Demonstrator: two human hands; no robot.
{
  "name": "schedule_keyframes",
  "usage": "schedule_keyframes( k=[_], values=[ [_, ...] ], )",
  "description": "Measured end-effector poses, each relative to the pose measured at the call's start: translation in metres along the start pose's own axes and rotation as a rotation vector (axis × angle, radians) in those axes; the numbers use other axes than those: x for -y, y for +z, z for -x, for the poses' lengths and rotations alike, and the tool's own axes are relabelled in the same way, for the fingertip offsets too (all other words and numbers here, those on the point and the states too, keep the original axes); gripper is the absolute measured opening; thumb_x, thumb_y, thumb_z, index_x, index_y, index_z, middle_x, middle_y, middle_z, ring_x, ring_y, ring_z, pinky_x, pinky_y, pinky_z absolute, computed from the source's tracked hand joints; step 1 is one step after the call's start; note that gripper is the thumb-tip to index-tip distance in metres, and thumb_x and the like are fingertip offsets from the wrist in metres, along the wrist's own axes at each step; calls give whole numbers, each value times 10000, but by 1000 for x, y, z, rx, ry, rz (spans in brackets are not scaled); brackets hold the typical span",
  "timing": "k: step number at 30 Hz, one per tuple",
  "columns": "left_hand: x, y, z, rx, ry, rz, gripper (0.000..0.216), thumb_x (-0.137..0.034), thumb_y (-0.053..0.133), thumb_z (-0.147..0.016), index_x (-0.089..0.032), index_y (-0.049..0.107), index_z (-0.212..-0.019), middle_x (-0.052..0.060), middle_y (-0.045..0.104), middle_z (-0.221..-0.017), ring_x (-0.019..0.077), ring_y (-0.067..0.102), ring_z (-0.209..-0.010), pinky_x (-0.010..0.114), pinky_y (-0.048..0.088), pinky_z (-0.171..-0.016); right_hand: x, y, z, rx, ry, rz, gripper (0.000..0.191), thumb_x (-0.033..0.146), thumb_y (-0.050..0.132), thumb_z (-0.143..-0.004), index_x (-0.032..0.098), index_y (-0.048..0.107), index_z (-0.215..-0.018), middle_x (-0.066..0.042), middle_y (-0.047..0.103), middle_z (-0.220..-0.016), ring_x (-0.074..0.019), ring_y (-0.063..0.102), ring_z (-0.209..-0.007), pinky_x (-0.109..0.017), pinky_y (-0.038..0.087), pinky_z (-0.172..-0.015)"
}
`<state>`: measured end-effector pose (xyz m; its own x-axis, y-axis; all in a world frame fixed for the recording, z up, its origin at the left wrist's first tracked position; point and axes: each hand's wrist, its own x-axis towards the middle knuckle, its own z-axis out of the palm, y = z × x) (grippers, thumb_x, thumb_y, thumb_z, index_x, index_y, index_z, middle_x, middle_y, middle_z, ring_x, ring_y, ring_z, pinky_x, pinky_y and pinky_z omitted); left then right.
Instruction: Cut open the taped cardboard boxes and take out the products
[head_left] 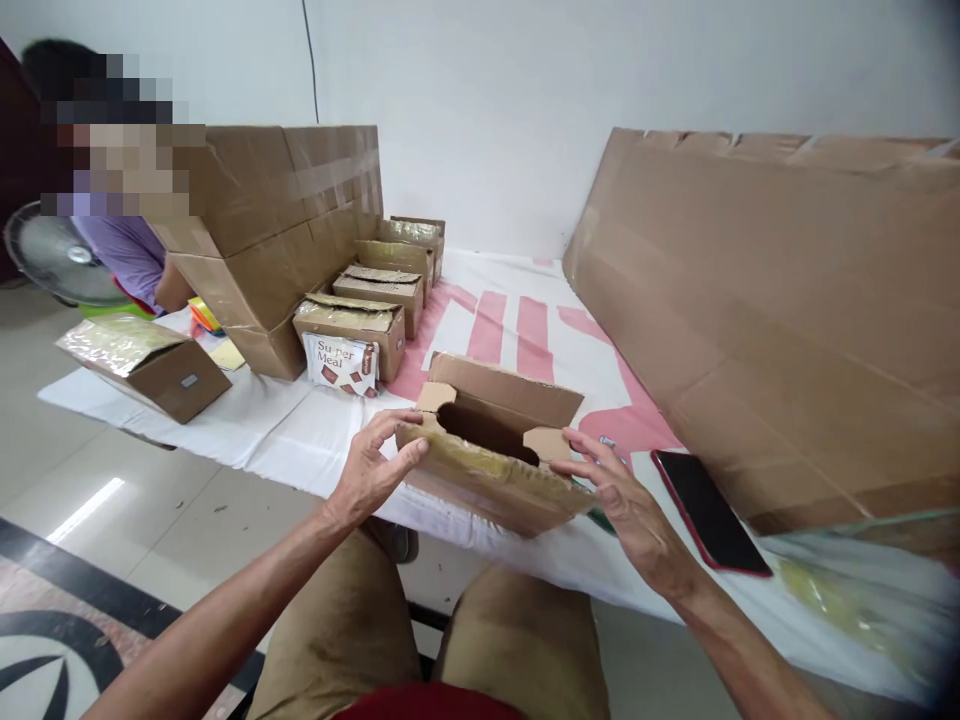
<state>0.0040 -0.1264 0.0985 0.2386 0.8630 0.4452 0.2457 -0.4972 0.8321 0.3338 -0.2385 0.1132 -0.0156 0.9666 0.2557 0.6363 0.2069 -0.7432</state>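
Observation:
A small open cardboard box sits at the near edge of the white and pink sheet, its top flaps partly folded and its front flap covered in shiny tape. My left hand grips the box's left corner, thumb on top and fingers curled round the flap. My right hand rests against the right end of the box, fingers stretched out and spread along the taped flap.
A red-edged phone lies right of my right hand. A row of small taped boxes runs back on the left, with a "Super Meal" packet. Large cardboard cartons flank both sides. A person sits far left beside a fan.

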Motion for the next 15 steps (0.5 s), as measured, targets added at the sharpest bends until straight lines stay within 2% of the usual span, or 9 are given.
schedule_keyframes(
  k=[1, 3, 5, 8, 11, 13, 15],
  values=[
    [-3, 6, -1, -51, -55, 2, 291, -488, 718, -921, -204, 745, -979, 103, 765, -1100, 271, 719, -1066, 439, 558, -1008, -2, 1, 1, 4, -15, -29, 711, 784, 322, -1007, 306, 807, -1212, -101, 525, -1630, -388, 469, -1520, -589, 385, -1247],
    [-4, 18, -1, -144, -146, 18, 318, -455, 741, -884, -204, 713, -1077, 77, 750, -1063, 244, 708, -980, 406, 566, -931, -9, 0, 3, -14, -40, -74, 743, 798, 287, -1004, 305, 778, -1266, -103, 524, -1634, -389, 479, -1511, -592, 393, -1240],
    [-1, 27, 1, -207, -201, 34, 419, -429, 765, -845, -209, 670, -1188, 82, 723, -1155, 241, 693, -1025, 397, 555, -932, -18, -1, 3, -69, -46, -111, 733, 799, 322, -999, 304, 696, -1390, -122, 549, -1607, -389, 516, -1477, -600, 447, -1192],
    [6, 37, 6, -259, -240, 41, 510, -420, 762, -841, -221, 624, -1290, 104, 679, -1298, 262, 659, -1178, 431, 513, -1032, -28, -3, -9, -172, -17, -156, 794, 787, 505, -953, 314, 472, -1590, -151, 543, -1603, -388, 539, -1451, -620, 490, -1128],
    [10, 43, 11, -316, -253, 63, 510, -450, 745, -864, -219, 610, -1298, 116, 673, -1328, 275, 643, -1243, 454, 491, -1091, -31, 0, -31, -243, -30, -210, 888, 769, 598, -916, 326, 345, -1643, -153, 484, -1656, -369, 518, -1477, -603, 498, -1112],
    [9, 47, 14, -355, -257, 75, 512, -467, 734, -876, -213, 601, -1299, 123, 673, -1327, 282, 645, -1257, 454, 499, -1098, -28, 5, -42, -273, -89, -203, 769, 713, 582, -956, 314, 424, -1593, -143, 591, -1560, -344, 580, -1411, -564, 524, -1077],
    [7, 51, 15, -380, -263, 69, 508, -478, 718, -890, -205, 597, -1301, 128, 674, -1324, 288, 651, -1255, 453, 511, -1093, -23, 11, -44, -288, -209, -98, 528, 610, 574, -1000, 292, 610, -1420, -113, 730, -1336, -331, 636, -1321, -546, 515, -1077]
  ],
)
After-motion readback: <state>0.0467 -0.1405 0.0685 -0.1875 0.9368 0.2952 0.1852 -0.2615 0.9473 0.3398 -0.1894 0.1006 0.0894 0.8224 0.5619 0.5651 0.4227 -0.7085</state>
